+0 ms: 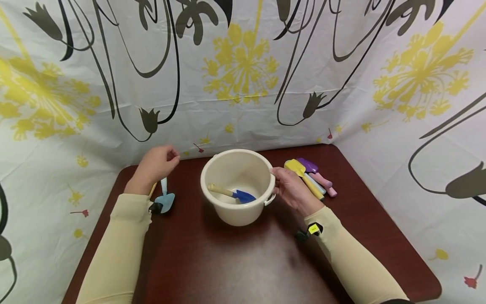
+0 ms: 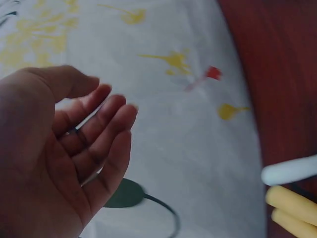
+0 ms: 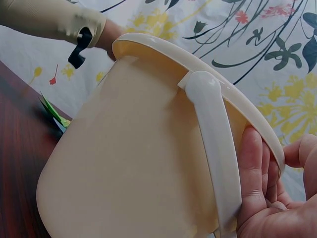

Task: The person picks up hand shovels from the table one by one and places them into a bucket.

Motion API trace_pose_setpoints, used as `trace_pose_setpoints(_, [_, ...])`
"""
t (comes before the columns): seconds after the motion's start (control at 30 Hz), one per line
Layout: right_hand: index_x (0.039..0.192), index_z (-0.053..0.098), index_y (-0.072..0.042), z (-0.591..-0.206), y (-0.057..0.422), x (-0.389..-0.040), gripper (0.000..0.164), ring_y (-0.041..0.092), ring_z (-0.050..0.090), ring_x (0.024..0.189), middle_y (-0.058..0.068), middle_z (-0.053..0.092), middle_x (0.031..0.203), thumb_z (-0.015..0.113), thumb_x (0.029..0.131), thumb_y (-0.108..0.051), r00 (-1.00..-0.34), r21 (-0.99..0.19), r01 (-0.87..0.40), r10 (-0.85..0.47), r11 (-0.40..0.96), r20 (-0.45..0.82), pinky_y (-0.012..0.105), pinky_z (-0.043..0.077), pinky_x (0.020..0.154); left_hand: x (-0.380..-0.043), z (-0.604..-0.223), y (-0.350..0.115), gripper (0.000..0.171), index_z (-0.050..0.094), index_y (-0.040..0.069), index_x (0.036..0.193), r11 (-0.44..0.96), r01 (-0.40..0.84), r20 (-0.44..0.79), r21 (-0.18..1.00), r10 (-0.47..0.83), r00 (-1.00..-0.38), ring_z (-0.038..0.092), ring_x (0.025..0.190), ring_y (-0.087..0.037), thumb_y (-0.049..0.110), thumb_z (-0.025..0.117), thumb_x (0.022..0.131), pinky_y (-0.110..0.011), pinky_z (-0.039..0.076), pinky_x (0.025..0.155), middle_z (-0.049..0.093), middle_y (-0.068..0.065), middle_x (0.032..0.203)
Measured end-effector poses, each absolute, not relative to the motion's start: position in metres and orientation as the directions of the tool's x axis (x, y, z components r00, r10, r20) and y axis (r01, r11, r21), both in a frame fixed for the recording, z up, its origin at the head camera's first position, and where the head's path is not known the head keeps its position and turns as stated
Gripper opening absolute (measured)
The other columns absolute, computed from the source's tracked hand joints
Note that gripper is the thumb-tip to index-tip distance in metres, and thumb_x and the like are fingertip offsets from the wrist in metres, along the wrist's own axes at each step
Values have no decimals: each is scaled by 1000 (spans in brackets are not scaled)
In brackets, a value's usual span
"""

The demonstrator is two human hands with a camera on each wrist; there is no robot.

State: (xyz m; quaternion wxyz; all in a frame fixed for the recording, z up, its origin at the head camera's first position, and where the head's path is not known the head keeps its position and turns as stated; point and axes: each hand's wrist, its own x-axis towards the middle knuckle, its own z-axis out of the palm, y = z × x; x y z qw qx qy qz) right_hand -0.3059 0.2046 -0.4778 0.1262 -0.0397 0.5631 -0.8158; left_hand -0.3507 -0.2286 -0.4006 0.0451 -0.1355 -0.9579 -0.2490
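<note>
Bucket [image 1: 238,216] pinched at its 3 o'clock rim by right hand [image 1: 292,188], left hand [image 1: 153,165] well apart toward bucket's 9 o'clock, fingers loosely curled, blue trowel [image 1: 243,196] inside.

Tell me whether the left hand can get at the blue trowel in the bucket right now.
Probably yes: the left hand is empty, nothing covers the bucket, and the handle of the blue trowel points toward that side. It would just need to reach over the rim.
</note>
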Motion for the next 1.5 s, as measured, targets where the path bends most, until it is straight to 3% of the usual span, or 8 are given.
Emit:
trace_pose_setpoints(0.2, [108,75,1,-478,205,-305,26,16,64,78,7,69,90,58,116,-17,-964,-928,168,-251,-332,-85,23,58,64,-360,-429,-246,22,70,4,106,886,160,111,436,124,-986,64,86,-35,23,59,108,-52,54,78,71,-17,98])
trace_pose_setpoints(0.37, [113,74,2,-479,206,-305,26,17,64,81,7,69,93,60,115,-19,-962,-927,183,-255,-327,-100,24,59,66,-367,-449,-257,26,57,10,82,902,59,32,428,50,-998,51,67,-27,22,57,105,-41,41,60,51,-6,71])
trace_pose_setpoints(0.73, [110,75,1,-481,207,-303,27,16,64,79,7,70,91,59,116,-20,-961,-923,185,-259,-337,-98,23,58,65,-388,-476,-263,38,46,13,69,919,-87,-70,385,-65,-995,39,59,-21,24,54,104,-36,35,54,37,0,62])
trace_pose_setpoints(0.83, [109,76,0,-481,207,-303,26,16,64,80,6,70,91,60,115,-20,-961,-924,189,-257,-334,-104,24,59,66,-389,-481,-263,37,56,3,79,918,-124,-109,376,-89,-990,45,60,-24,27,54,107,-39,40,54,46,-6,67])
trace_pose_setpoints(1.03, [111,74,3,-481,207,-304,26,17,63,80,6,70,91,59,115,-19,-961,-924,190,-255,-331,-107,23,59,65,-389,-490,-262,55,57,-17,136,912,-182,-163,367,-130,-978,60,77,-36,30,55,109,-48,52,67,64,-23,91])
trace_pose_setpoints(1.13, [114,73,5,-481,207,-304,27,17,63,80,7,70,92,59,115,-18,-961,-924,190,-254,-332,-106,23,58,65,-390,-495,-260,48,64,-15,124,917,-193,-161,350,-144,-976,60,76,-35,29,55,107,-47,52,65,63,-19,84])
trace_pose_setpoints(1.27, [117,72,8,-480,207,-305,29,18,63,81,8,70,93,58,115,-18,-962,-929,181,-256,-322,-99,24,59,66,-392,-499,-259,37,66,-2,86,920,-201,-165,335,-153,-974,60,73,-34,28,55,105,-44,51,62,60,-15,75])
trace_pose_setpoints(1.5, [115,73,6,-478,208,-305,29,18,63,81,9,69,93,58,116,-18,-962,-933,172,-257,-315,-91,24,58,65,-391,-498,-257,36,66,-5,87,908,-204,-145,366,-161,-976,60,76,-37,26,58,103,-48,53,67,62,-20,82])
